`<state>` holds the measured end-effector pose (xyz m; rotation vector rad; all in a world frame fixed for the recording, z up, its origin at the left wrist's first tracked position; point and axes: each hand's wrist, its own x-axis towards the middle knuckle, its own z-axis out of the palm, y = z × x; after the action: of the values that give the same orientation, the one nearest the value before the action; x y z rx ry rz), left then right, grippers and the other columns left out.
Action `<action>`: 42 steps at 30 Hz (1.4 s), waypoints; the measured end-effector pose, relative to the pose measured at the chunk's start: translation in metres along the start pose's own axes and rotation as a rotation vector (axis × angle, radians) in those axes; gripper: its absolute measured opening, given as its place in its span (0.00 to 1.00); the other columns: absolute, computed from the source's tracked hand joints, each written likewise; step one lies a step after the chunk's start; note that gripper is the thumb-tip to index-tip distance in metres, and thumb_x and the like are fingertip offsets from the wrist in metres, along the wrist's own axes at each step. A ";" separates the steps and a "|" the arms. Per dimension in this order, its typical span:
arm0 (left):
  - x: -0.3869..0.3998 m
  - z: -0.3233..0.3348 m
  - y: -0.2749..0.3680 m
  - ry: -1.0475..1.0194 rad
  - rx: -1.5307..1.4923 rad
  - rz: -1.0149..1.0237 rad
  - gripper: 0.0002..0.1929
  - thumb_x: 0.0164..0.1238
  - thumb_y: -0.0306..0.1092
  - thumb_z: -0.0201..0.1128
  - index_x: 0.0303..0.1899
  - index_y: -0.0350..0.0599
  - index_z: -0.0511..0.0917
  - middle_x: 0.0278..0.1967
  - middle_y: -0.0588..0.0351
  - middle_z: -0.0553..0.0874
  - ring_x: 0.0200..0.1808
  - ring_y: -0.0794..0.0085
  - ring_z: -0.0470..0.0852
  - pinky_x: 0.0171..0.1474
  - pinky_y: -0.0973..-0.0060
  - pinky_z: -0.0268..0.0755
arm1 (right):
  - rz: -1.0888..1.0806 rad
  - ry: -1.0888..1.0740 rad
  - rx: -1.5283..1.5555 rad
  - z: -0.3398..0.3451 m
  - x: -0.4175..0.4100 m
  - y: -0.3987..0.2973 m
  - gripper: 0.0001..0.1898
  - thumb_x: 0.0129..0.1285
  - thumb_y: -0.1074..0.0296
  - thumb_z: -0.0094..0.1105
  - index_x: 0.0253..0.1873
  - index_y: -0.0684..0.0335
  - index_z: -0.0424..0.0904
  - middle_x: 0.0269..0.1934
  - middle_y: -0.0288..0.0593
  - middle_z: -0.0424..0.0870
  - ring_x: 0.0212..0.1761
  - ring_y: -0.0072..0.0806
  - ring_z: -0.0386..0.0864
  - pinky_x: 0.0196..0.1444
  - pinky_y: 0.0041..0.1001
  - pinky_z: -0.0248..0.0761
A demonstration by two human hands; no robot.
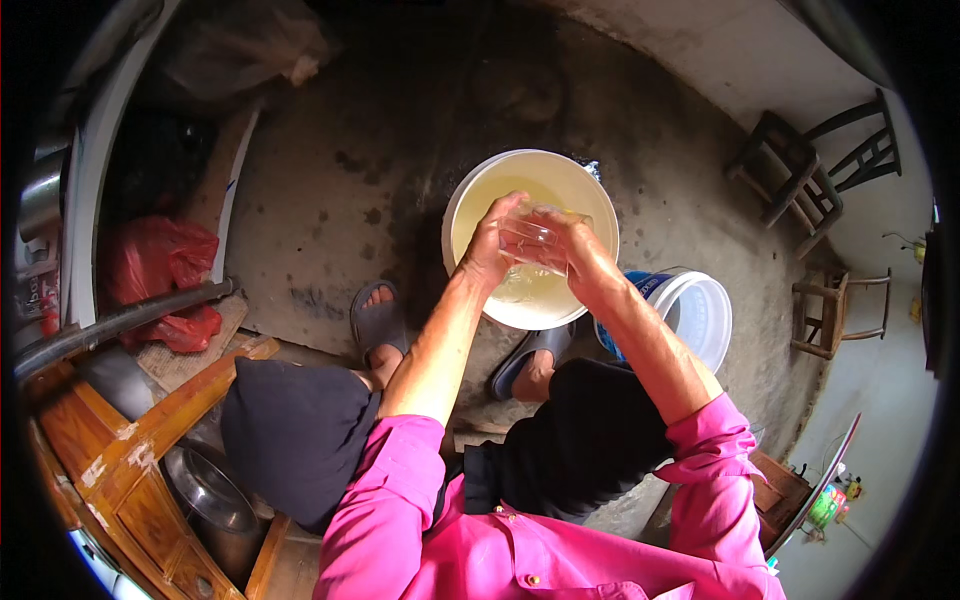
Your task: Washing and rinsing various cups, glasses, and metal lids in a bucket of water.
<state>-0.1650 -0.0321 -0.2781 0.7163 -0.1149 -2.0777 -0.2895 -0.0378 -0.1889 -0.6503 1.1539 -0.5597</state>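
Observation:
A clear, see-through cup or jar [531, 238] lies tilted between my hands, over the mouth of a white plastic bucket [454, 225]. My left hand [489, 238] grips its left side. My right hand [583, 244] wraps its right side, and some of those fingers show through the clear wall. Pale yellowish water [487, 196] partly fills the bucket, its surface rippled just below the cup. I cannot tell whether the cup touches the water. The bucket stands on the floor in front of my feet.
A second white bucket with a blue label [694, 307] stands to the right. Wooden chairs [787, 176] line the right wall. On the left are a red plastic bag [161, 277], a metal pipe [135, 319], a wooden cabinet [142, 480] and a metal pot [214, 487]. The concrete floor [300, 225] has damp spots.

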 end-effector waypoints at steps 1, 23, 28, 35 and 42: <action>0.001 0.002 0.000 0.071 0.039 -0.022 0.25 0.65 0.56 0.56 0.55 0.51 0.74 0.47 0.54 0.83 0.50 0.64 0.81 0.52 0.61 0.75 | 0.045 0.130 0.025 0.002 0.002 0.001 0.28 0.71 0.51 0.45 0.57 0.77 0.72 0.51 0.59 0.81 0.54 0.40 0.81 0.62 0.32 0.69; -0.008 0.005 0.014 0.461 0.015 -0.104 0.28 0.63 0.63 0.46 0.59 0.61 0.70 0.58 0.56 0.76 0.56 0.59 0.75 0.55 0.46 0.67 | -0.359 0.120 -1.069 0.007 0.000 0.007 0.13 0.63 0.63 0.59 0.44 0.67 0.83 0.33 0.51 0.86 0.34 0.39 0.85 0.39 0.33 0.75; -0.003 -0.009 0.022 0.370 0.003 -0.286 0.27 0.64 0.61 0.47 0.59 0.59 0.70 0.57 0.55 0.76 0.58 0.59 0.73 0.56 0.46 0.66 | -0.371 0.122 -1.077 0.008 -0.001 0.003 0.12 0.63 0.60 0.60 0.40 0.64 0.83 0.31 0.51 0.85 0.33 0.43 0.84 0.39 0.35 0.75; 0.010 -0.015 0.008 0.408 0.191 -0.241 0.27 0.65 0.59 0.50 0.58 0.52 0.71 0.52 0.52 0.80 0.46 0.59 0.82 0.40 0.55 0.78 | -0.437 -0.132 -0.893 -0.022 0.010 0.028 0.13 0.64 0.59 0.61 0.38 0.65 0.83 0.35 0.48 0.86 0.36 0.37 0.82 0.43 0.31 0.74; 0.017 -0.018 -0.007 0.657 0.265 0.112 0.31 0.69 0.58 0.49 0.61 0.40 0.69 0.53 0.45 0.77 0.50 0.56 0.79 0.38 0.53 0.82 | -0.282 0.122 -0.292 -0.034 0.041 0.065 0.12 0.63 0.62 0.63 0.44 0.65 0.80 0.36 0.38 0.83 0.40 0.25 0.79 0.49 0.26 0.70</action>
<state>-0.1674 -0.0385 -0.3032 1.4812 -0.0567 -1.6431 -0.3041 -0.0280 -0.2707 -1.0526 1.2802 -0.6832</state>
